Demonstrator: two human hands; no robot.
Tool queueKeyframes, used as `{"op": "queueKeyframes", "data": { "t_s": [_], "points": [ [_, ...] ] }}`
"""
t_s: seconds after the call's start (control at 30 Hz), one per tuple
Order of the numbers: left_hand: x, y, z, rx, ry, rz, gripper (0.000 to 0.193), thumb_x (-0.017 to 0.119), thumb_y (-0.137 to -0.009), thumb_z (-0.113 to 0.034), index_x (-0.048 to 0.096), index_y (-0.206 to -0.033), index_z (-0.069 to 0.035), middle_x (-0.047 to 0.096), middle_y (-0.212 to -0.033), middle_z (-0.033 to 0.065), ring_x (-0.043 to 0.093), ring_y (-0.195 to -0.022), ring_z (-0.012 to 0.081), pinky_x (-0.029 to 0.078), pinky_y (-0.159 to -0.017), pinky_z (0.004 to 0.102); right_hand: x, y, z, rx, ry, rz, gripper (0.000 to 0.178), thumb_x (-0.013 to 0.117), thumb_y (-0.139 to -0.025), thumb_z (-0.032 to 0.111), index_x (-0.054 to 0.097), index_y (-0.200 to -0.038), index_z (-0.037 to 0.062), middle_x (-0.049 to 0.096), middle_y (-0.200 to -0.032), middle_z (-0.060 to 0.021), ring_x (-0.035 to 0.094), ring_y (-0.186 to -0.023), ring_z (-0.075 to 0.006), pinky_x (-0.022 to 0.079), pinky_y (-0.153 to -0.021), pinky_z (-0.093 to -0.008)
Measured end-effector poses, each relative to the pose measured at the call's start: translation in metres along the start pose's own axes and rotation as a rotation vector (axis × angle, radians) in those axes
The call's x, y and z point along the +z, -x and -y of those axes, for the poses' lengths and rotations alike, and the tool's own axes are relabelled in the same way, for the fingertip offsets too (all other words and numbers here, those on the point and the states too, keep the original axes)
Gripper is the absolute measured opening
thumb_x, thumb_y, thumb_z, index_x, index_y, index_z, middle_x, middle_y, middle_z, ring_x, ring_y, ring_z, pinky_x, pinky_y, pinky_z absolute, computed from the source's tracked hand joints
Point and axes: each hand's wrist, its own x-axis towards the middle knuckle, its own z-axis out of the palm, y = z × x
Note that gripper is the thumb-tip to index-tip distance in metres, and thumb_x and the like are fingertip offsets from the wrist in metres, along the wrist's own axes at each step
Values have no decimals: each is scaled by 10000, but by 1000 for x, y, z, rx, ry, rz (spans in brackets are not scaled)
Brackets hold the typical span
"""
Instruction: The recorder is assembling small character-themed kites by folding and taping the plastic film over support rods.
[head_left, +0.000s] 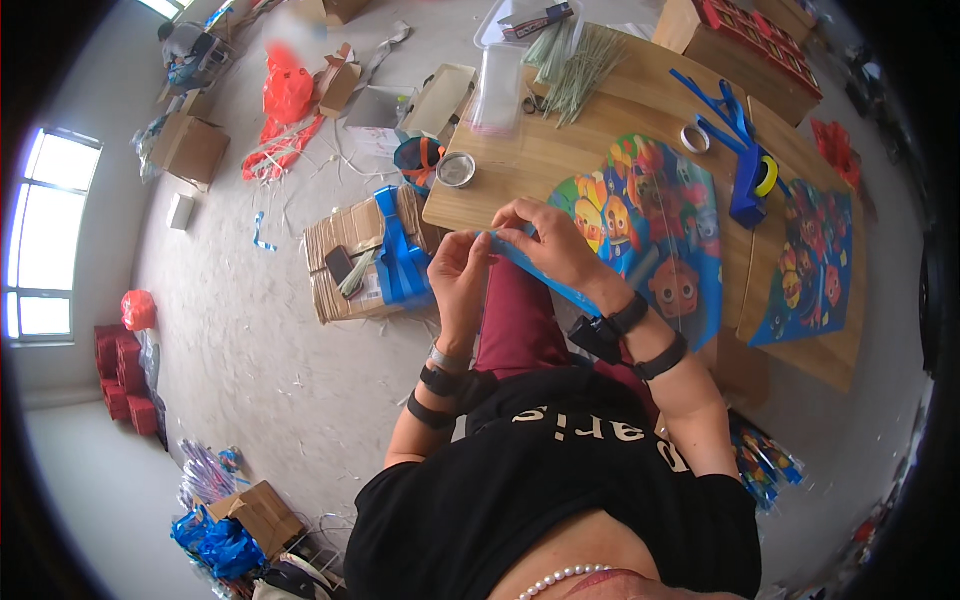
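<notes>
A bright printed sheet with cartoon figures (640, 215), shaped like a kite sail, lies over the near edge of the wooden table (480, 190). A thin pale line runs down it. A narrow blue edge (540, 275) stretches from my fingertips under my right wrist; it seems to belong to this sheet, but the join is hidden. My left hand (461, 278) pinches the tip of that blue edge. Right beside it, my right hand (555, 243) is closed on the same edge, fingers bent and thumb pressed in. Anything small between the fingertips is too small to make out.
A round tin (456, 170) stands at the table's left corner. Thin sticks (585, 70), a tape roll (695, 138), a blue tape dispenser (748, 190) and a second printed sheet (810, 265) lie on the table. Left of my legs sits a cardboard box (345, 240) with blue ribbon (400, 255).
</notes>
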Motion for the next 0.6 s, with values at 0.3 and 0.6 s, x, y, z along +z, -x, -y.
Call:
{"op": "queueKeyframes", "data": {
  "t_s": [0.3, 0.6],
  "points": [
    [0, 1, 0, 36, -53, 9, 121, 687, -1013, -119, 660, -1036, -4, 689, -946, 17, 645, -828, 68, 553, -738, 234, -2, 0, 1, 20, 25, 39, 107, 688, -967, 60, 661, -1050, -2, 678, -965, -97, 668, -909, -193, 532, -813, -326],
    [0, 2, 0, 59, -80, 2, 108, 700, -1005, -107, 672, -1050, -13, 690, -933, 6, 643, -802, 67, 533, -723, 227, -4, -4, 4, 26, 99, 83, 117, 688, -954, 70, 645, -1034, -2, 674, -951, -127, 668, -879, -242, 530, -790, -351]
  ]
}}
